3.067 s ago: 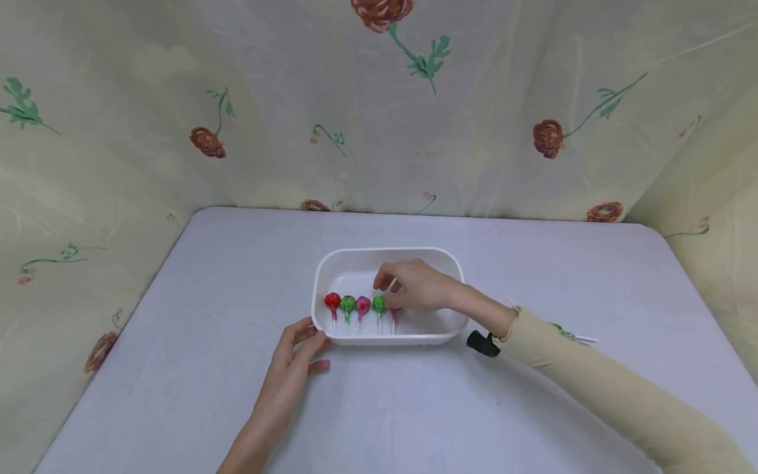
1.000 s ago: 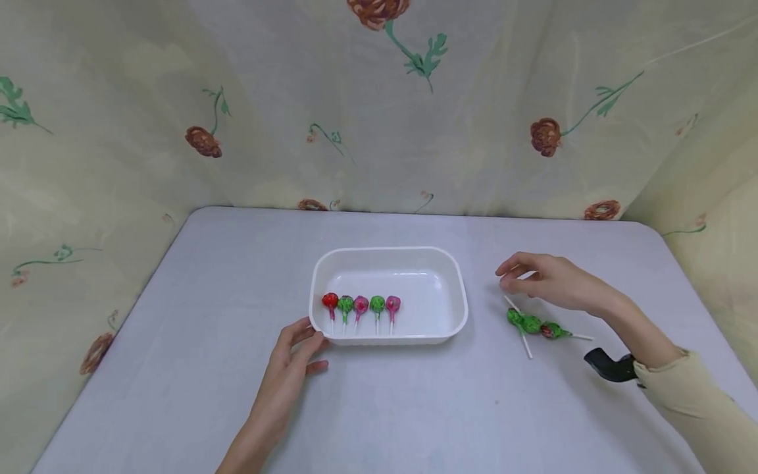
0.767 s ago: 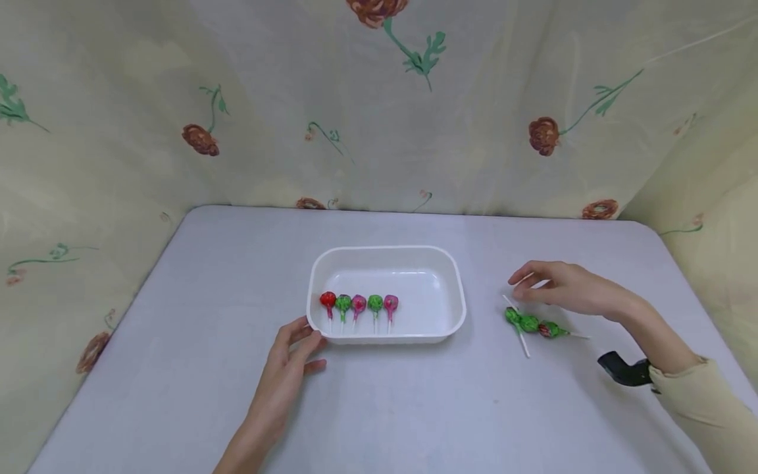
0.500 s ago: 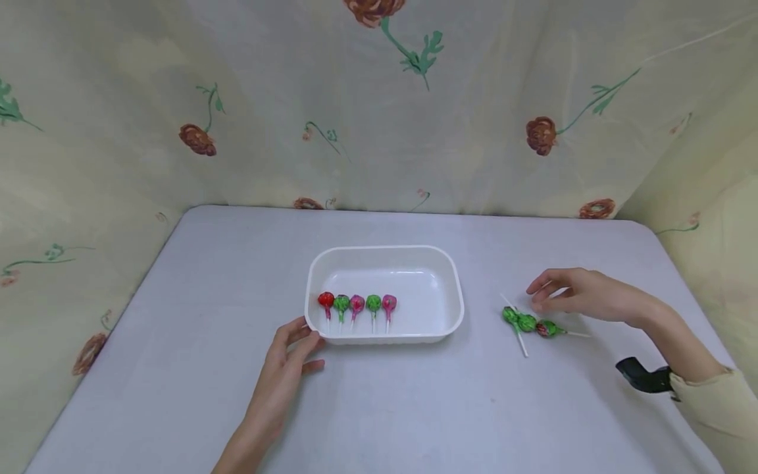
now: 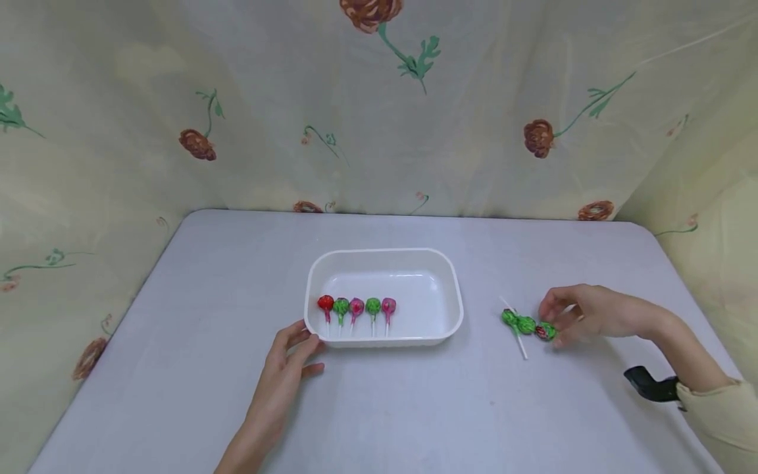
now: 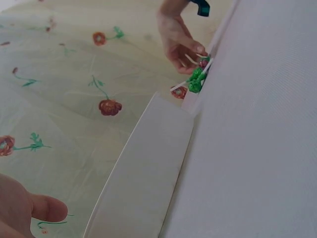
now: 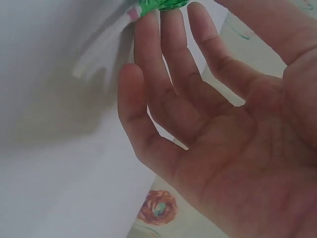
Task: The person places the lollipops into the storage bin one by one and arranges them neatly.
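Observation:
Several lollipops, among them a red lollipop (image 5: 326,303), stand in a row along the near left side of a white tray (image 5: 385,342), sticks towards me. My left hand (image 5: 281,375) touches the tray's near left corner with loosely bent fingers. To the right of the tray, three green-wrapped lollipops lie close together, one being a green and red lollipop (image 5: 545,331). Around that one's stick end hovers my right hand (image 5: 604,316), its fingers bent and spread. In the right wrist view those fingers (image 7: 148,39) reach up to a green wrapper (image 7: 163,4), not closed around it.
A pale cloth covers the table (image 5: 177,342). Behind and at both sides hangs a flowered curtain (image 5: 462,145). A black wrist device (image 5: 651,384) sticks out from the right forearm above the table.
My right hand has gone from over the pink lollipop in the tray to the loose lollipops on the right, and has come down by the green and red one. The left hand stays at the tray.

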`<state>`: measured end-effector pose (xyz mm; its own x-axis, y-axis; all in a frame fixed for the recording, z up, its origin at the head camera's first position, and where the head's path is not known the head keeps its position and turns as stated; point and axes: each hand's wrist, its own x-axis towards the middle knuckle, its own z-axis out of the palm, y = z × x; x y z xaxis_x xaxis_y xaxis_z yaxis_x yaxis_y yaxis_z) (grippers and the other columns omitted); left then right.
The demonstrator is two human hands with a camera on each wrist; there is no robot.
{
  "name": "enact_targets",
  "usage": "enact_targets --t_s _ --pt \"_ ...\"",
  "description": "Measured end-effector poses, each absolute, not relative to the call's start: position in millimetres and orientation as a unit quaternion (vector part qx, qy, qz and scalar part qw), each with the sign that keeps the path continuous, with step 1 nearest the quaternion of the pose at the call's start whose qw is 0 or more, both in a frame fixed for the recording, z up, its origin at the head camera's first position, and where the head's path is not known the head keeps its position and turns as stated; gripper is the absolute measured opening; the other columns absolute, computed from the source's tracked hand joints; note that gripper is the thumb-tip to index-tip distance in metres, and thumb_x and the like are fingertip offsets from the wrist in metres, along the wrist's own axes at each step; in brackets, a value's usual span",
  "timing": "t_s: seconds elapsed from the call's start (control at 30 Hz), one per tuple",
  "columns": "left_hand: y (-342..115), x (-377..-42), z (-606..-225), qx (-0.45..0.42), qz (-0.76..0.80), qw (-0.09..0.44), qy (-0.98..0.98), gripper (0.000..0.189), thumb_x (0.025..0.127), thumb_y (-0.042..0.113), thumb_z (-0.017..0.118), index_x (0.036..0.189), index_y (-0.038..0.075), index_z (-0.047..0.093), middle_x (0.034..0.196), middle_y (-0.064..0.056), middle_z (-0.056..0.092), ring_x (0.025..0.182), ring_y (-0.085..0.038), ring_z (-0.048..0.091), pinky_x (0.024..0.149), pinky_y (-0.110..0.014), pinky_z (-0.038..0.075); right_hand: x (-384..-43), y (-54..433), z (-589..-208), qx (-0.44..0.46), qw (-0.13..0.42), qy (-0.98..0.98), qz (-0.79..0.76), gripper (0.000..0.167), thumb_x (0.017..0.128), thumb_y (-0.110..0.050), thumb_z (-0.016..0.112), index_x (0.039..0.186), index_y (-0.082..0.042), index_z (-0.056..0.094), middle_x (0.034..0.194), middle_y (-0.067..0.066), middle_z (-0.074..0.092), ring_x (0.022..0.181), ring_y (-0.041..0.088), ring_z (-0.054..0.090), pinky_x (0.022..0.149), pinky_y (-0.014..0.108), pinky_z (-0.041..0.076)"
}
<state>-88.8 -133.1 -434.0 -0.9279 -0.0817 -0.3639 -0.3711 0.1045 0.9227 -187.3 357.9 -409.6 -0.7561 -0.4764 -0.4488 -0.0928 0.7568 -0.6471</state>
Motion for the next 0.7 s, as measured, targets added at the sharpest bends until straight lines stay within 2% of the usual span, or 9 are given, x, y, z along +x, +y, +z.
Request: enact_targets --t_s 0.3,0.7 --pt "-134.0 -88.8 -432.8 -0.163 0.648 0.113 0.735 0.059 0.112 0.03 0.055 0.163 0.011 0.035 0.159 -0.014 0.043 0.144 -0.034 0.057 0.106 -0.032 0.061 -187.2 354.1 -417.5 -0.171 0.307 0.882 -0.314 0.039 0.089 -0.025 0.088 0.118 -0.01 0.067 0.118 0.005 0.071 0.1 0.009 0.069 0.084 0.02 0.057" --pt "-132.8 -88.9 -433.3 -0.159 0.647 0.109 0.737 0.059 0.112 0.03 0.055 0.163 0.01 0.035 0.158 -0.015 0.044 0.143 -0.034 0.058 0.104 -0.031 0.062 -187.9 352.6 -415.2 -0.177 0.313 0.892 -0.274 0.032 0.095 -0.027 0.082 0.118 -0.012 0.066 0.117 0.0 0.07 0.101 0.007 0.068 0.084 0.019 0.055"
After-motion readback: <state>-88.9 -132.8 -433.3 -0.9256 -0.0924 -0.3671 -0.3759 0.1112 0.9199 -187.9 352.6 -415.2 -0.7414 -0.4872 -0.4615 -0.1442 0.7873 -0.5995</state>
